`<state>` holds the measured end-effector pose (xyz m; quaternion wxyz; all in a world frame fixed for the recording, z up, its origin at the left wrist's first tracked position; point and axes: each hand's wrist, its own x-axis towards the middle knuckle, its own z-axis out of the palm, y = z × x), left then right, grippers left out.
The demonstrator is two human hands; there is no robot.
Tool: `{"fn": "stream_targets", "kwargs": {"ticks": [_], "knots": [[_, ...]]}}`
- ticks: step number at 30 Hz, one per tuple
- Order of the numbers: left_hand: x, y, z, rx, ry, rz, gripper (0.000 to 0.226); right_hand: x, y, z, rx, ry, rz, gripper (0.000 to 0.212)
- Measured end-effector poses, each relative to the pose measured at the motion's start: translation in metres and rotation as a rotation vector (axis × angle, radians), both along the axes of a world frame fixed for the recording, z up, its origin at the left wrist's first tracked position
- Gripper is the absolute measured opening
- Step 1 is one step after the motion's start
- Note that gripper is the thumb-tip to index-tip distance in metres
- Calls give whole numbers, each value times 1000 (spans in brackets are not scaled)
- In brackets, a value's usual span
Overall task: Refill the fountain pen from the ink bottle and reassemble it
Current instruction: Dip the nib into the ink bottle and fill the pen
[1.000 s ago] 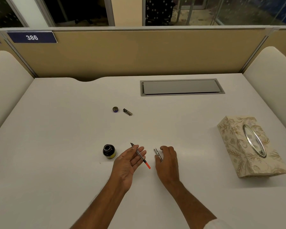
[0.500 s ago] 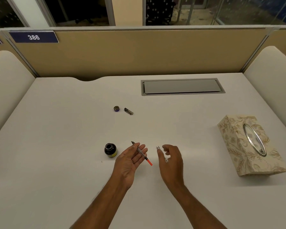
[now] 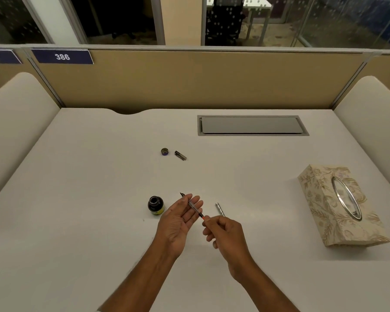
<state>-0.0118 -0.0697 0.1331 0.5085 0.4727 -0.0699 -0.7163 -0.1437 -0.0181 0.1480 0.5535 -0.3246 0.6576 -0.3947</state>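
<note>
My left hand (image 3: 180, 219) lies palm up with its fingers straight, and the pen's inner part (image 3: 193, 206), nib pointing away and red knob toward me, rests across the fingers. My right hand (image 3: 225, 235) pinches the red end of that part with its fingertips. The silver pen barrel (image 3: 220, 209) lies on the white desk (image 3: 88, 199) just right of both hands, touched by neither. An open ink bottle (image 3: 155, 205) stands to the left of my left hand. Farther back lie the bottle's lid (image 3: 164, 151) and the dark pen cap (image 3: 180, 155).
A patterned tissue box (image 3: 338, 206) sits at the right. A grey cable hatch (image 3: 252, 125) is set in the desk at the back. A tan partition with the number 386 closes off the far edge.
My right hand let go of the silver barrel, left it on the desk, and moved left to pinch the red end of the pen part on my left hand.
</note>
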Motion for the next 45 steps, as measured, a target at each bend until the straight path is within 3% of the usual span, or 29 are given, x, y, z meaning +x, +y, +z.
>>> {"fn": "stream_targets", "kwargs": {"ticks": [8,22,34,38,42,45], "knots": [[28,11,9,-6,71,66,25,23,-1,18,2,-12,13,24],[68,6,-1,37,-111,-58,25,69,-1,9,-144,358,36,22],[66,15,-7,-43,-469,63,18,72,-5,1,-255,511,95,22],[60,22,-6,-134,-654,90,7,67,-10,-1,-285,507,145,24],[58,29,-9,-241,-835,100,14,64,-12,-2,-304,518,190,25],[59,31,-14,-243,-836,101,13,64,-11,-2,-299,517,184,25]]}}
